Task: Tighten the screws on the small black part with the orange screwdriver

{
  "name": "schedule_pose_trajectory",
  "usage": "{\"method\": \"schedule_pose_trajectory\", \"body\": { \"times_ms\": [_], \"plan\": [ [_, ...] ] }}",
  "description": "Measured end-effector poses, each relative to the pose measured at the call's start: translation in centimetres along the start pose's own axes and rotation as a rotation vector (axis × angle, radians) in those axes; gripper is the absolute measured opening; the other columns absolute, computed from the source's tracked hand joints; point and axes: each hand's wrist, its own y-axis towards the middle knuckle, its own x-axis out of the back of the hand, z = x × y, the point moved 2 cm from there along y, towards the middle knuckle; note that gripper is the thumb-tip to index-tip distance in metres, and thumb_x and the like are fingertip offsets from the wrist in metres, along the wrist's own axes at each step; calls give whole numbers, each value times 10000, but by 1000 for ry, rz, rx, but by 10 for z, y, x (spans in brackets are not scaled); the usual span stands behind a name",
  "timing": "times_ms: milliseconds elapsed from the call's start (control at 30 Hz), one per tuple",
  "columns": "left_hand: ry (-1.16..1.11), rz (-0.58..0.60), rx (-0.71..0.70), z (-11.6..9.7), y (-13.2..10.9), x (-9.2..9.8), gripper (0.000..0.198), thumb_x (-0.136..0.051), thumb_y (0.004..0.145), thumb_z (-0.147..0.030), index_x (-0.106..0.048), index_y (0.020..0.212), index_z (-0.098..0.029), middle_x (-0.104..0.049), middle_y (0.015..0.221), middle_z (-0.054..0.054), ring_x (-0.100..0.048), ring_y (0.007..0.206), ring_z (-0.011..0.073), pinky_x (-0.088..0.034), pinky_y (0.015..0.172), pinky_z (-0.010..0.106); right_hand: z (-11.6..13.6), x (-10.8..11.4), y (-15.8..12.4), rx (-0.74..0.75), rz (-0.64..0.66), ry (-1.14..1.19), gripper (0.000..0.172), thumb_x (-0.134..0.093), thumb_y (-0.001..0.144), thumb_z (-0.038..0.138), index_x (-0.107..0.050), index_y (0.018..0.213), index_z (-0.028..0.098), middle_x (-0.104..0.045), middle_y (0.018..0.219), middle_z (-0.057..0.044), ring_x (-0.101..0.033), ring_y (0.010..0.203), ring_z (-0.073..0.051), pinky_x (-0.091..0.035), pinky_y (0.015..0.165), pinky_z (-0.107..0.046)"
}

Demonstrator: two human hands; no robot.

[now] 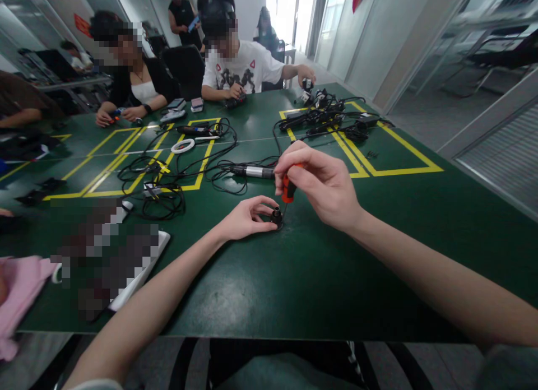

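Note:
My right hand (321, 185) grips a screwdriver (288, 189) by its orange and black handle, its thin shaft pointing down. The tip of the shaft comes down beside a small black part (276, 216) with a round, tube-like top, on the green table (328, 272). Thumb and fingers of my left hand (251, 217) close around that part from the left and steady it against the tabletop. Whether the screwdriver tip touches the part I cannot tell.
Just beyond my hands lies a black and silver cylindrical tool (252, 172). Tangled black cables (155, 182) spread at left, with more cables and devices (323, 115) at the far right. Blurred flat objects (143, 272) lie near my left arm. Across the table, people (239, 65) handle small items.

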Motion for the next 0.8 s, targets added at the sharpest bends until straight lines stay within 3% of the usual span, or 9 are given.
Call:
{"method": "schedule_pose_trajectory", "body": {
  "times_ms": [100,200,333,500,667,800],
  "plan": [
    [-11,2,6,0,0,0,483,-979,715,-334,-733,1083,-142,-833,1106,128,-792,987,218,-566,766,252,-1,2,2,-68,-15,86,228,-663,1039,389,-733,1135,196,-675,847,-4,-674,733,-134,-554,642,-263],
    [-2,6,2,0,0,0,453,-982,713,-357,-758,1041,-140,-835,1122,132,-787,1034,228,-573,800,266,-1,2,4,-149,-32,187,198,-624,1022,411,-654,1010,216,-648,766,8,-611,667,-148,-524,617,-286],
    [3,22,4,-1,1,1,467,-965,726,-410,-795,1060,-132,-841,1141,139,-790,1018,238,-582,799,289,-3,-1,4,-194,-23,233,305,-656,1001,522,-583,933,234,-592,758,19,-504,629,-130,-437,566,-272],
    [23,33,9,-1,0,1,541,-944,752,-344,-769,1217,-130,-838,1177,148,-796,1030,240,-568,768,270,-9,0,2,-153,-21,299,269,-769,968,377,-549,1045,243,-589,737,69,-518,607,-102,-435,584,-241],
    [-33,9,11,0,1,2,483,-985,709,-309,-735,1085,-137,-836,1132,139,-799,1004,222,-562,781,253,-4,0,2,-234,-2,287,222,-702,979,406,-648,958,192,-670,840,-8,-615,717,-136,-507,656,-278],
    [-85,45,22,-1,3,5,465,-1017,670,-333,-747,990,-131,-839,1070,125,-797,982,214,-591,846,291,0,-4,2,-241,51,252,299,-602,1014,453,-703,1041,173,-586,757,5,-519,641,-139,-443,602,-299]
  ]
}}
